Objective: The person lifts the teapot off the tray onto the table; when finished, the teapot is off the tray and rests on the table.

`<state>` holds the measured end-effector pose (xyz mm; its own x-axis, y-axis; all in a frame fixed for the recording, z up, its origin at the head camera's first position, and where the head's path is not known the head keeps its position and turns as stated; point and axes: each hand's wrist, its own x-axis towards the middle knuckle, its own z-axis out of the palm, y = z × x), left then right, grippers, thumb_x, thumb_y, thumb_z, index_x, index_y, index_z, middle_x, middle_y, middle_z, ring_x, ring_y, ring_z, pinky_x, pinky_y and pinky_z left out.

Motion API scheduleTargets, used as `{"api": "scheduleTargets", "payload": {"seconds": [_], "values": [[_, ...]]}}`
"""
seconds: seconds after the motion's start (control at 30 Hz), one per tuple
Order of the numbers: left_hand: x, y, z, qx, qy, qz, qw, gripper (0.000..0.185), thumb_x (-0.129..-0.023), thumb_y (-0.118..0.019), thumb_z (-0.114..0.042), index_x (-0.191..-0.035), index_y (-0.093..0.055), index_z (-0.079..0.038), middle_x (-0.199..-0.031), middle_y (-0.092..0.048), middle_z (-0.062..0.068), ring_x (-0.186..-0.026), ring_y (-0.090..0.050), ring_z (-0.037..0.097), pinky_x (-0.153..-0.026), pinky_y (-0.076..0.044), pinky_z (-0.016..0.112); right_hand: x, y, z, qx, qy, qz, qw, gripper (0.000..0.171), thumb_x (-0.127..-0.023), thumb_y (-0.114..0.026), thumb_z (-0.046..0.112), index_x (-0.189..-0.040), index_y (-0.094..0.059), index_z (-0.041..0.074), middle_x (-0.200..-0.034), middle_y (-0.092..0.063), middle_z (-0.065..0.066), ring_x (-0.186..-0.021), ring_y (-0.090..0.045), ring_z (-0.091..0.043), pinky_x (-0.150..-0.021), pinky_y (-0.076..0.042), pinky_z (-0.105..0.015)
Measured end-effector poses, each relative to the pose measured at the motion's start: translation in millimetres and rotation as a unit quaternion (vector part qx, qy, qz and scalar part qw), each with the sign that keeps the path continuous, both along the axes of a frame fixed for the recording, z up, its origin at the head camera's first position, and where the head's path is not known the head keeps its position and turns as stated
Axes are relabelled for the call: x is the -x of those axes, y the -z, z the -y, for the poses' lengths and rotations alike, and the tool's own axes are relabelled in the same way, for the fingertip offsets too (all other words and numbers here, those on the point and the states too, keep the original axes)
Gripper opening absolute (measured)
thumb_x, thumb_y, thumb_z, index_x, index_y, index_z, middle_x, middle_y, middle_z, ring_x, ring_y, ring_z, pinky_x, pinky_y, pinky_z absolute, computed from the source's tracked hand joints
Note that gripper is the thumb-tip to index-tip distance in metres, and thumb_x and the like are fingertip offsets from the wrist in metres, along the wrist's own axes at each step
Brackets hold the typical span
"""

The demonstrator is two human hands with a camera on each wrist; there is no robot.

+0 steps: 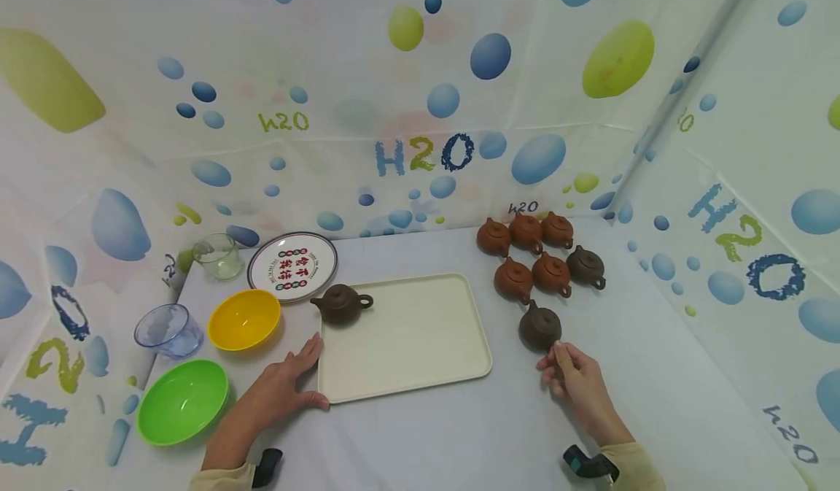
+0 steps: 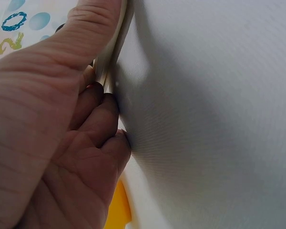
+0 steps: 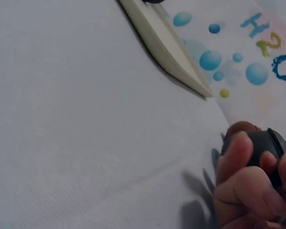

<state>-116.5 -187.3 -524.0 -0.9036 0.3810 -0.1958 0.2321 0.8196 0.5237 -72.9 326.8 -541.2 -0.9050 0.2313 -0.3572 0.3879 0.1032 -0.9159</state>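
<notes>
Right hand (image 1: 577,378) gripping dark teapot (image 1: 539,327) at lower centre-right, teapot lying just above fingers, right of tray (image 1: 420,374). Left hand (image 1: 289,385) lying flat, fingers straight, pressing tray's left edge.

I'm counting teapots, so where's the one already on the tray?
In the head view, the dark teapot sits on the cream tray's far left corner, beside the yellow bowl.

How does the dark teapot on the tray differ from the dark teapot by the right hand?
The teapot on the tray stands at the cream tray's far left corner, untouched; the teapot by the right hand stands on the table right of the tray, with the right hand gripping it. The first shows spout and handle sideways; the second does not. Both are dark brown, lidded and upright.
</notes>
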Motion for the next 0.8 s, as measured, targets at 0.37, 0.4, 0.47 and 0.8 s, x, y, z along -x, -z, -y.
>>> {"api": "scheduleTargets", "payload": {"seconds": [0.37, 0.4, 0.47, 0.8], "values": [[0.8, -0.7, -0.6, 0.0, -0.001, 0.002, 1.0, 0.117, -0.072, -0.094, -0.048, -0.164, -0.039, -0.001, -0.171, -0.036, 0.022, -0.142, -0.046, 0.067, -0.117, -0.043, 0.07, 0.6, -5.6, -13.5, 0.032, -0.053, 0.042, 0.997, 0.05, -0.114, -0.045, 0.05, -0.132, -0.057, 0.005, -0.103, -0.074, 0.002, -0.081, -0.067, -0.008, -0.051, -0.04, -0.017], [0.9, -0.2, -0.6, 0.0, 0.0, 0.003, 1.0, 0.117, -0.073, -0.094, -0.048, -0.164, -0.039, -0.001, -0.171, -0.036, 0.023, -0.142, -0.046, 0.067, -0.117, -0.043, 0.07, -0.3, -6.6, -13.4, 0.027, -0.049, 0.047, 0.997, 0.051, -0.114, -0.044, 0.051, -0.135, -0.055, 0.005, -0.103, -0.074, 0.002, -0.08, -0.067, -0.008, -0.051, -0.04, -0.017], [0.8, 0.4, -0.9, -0.001, 0.001, 0.004, 1.0, 0.117, -0.073, -0.094, -0.048, -0.164, -0.038, 0.0, -0.171, -0.036, 0.023, -0.142, -0.046, 0.067, -0.117, -0.043, 0.07, -2.3, -8.5, -13.0, 0.011, -0.034, 0.056, 0.998, 0.053, -0.114, -0.043, 0.051, -0.141, -0.05, 0.006, -0.102, -0.073, 0.002, -0.079, -0.067, -0.009, -0.051, -0.041, -0.018], [0.5, -1.0, -0.5, 0.005, -0.004, 0.017, 0.9998, 0.118, -0.073, -0.093, -0.05, -0.165, -0.037, -0.002, -0.172, -0.035, 0.022, -0.144, -0.042, 0.068, -0.118, -0.042, 0.072, -11.3, -28.7, -4.4, -0.045, 0.048, -0.01, 0.998, 0.044, -0.114, -0.048, 0.023, -0.152, -0.029, 0.013, -0.085, -0.07, 0.006, -0.064, -0.059, -0.008, -0.053, -0.052, -0.021]]}}
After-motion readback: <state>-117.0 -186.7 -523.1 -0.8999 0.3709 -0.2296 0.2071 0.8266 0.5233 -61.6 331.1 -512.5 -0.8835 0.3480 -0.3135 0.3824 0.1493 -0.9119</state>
